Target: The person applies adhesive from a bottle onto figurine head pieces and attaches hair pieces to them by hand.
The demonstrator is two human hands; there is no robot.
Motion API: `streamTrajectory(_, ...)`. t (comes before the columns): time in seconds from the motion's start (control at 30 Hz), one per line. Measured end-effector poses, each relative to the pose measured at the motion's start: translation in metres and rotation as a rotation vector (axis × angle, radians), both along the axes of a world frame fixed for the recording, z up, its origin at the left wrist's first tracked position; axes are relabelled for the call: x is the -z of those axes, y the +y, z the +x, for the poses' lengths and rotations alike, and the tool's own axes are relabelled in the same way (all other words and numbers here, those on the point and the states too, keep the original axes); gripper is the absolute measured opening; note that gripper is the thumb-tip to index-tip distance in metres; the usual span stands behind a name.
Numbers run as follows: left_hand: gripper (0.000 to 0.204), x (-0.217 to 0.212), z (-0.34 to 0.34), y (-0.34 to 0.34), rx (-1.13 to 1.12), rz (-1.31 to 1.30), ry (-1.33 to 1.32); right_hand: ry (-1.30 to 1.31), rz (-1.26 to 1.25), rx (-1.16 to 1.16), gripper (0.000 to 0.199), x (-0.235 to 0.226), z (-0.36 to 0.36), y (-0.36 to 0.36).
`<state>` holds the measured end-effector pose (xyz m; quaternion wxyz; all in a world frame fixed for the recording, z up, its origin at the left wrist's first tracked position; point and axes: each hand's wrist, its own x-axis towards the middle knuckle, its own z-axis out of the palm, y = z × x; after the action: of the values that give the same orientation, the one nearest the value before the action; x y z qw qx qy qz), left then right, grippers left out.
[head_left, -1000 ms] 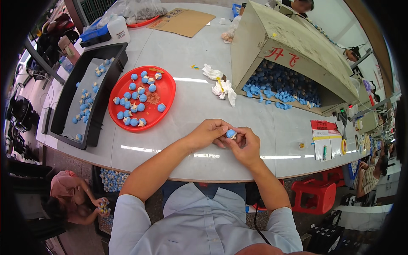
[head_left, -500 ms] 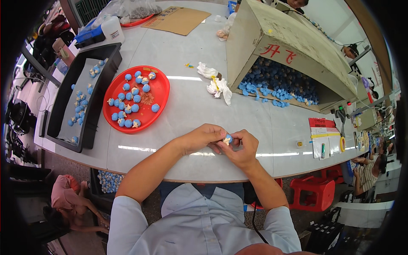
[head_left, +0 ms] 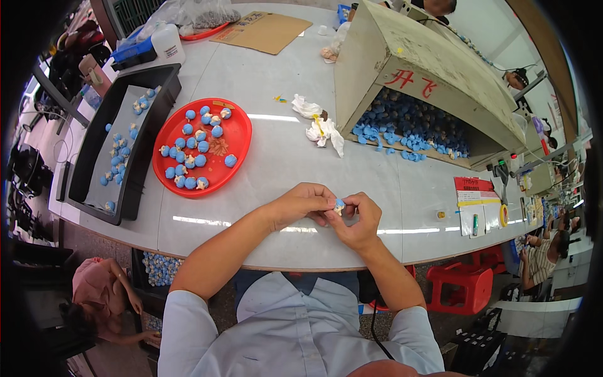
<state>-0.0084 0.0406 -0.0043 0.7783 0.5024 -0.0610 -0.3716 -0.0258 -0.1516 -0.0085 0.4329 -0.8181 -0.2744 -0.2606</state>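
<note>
Between my two hands, above the table's near edge, is a small blue ball-shaped piece with a cream star-like part [head_left: 339, 206]. My left hand [head_left: 306, 204] pinches it from the left with thumb and forefinger. The fingers of my right hand [head_left: 357, 218] close on it from the other side. To the left, a round red tray [head_left: 237, 169] holds several similar blue-and-cream pieces. Beyond it stands a long black bin [head_left: 147, 135], lined with pale paper and holding more of them. A beige metal box [head_left: 377, 69] at the right has many loose blue pieces [head_left: 414, 122] in its opening.
Crumpled white tissue [head_left: 325, 133] lies ahead of my hands. Flat cardboard [head_left: 262, 31] and a white bottle [head_left: 167, 43] are at the back. Papers [head_left: 476, 201], yellow tape [head_left: 504, 215] and scissors sit at the right. A co-worker in pink [head_left: 100, 289] bends at lower left; red stools [head_left: 461, 288] stand below.
The small piece has turned slightly between my fingers, and my hands stay nearly in place. At lower left, the co-worker in pink has shifted their arms.
</note>
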Motion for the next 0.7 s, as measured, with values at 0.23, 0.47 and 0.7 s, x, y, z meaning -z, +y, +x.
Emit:
streamTrajectory(0.23, 0.021, 0.0048, -0.0004, -0.0011, -0.014, 0.024, -0.043, 0.017, -0.044, -0.060, 0.034, -0.0006, -0.0011, -0.0019)
streamTrajectory(0.47, 0.036, 0.0058, 0.0013, 0.0010, -0.050, -0.075, 0.021, 0.095, 0.007, -0.027, 0.028, -0.0001, -0.0015, -0.0023)
streamTrajectory(0.7, 0.033, 0.0071, 0.0009, -0.0004, -0.051, -0.023, -0.034, 0.062, 0.009, 0.010, 0.029, 0.0009, -0.0004, 0.0006)
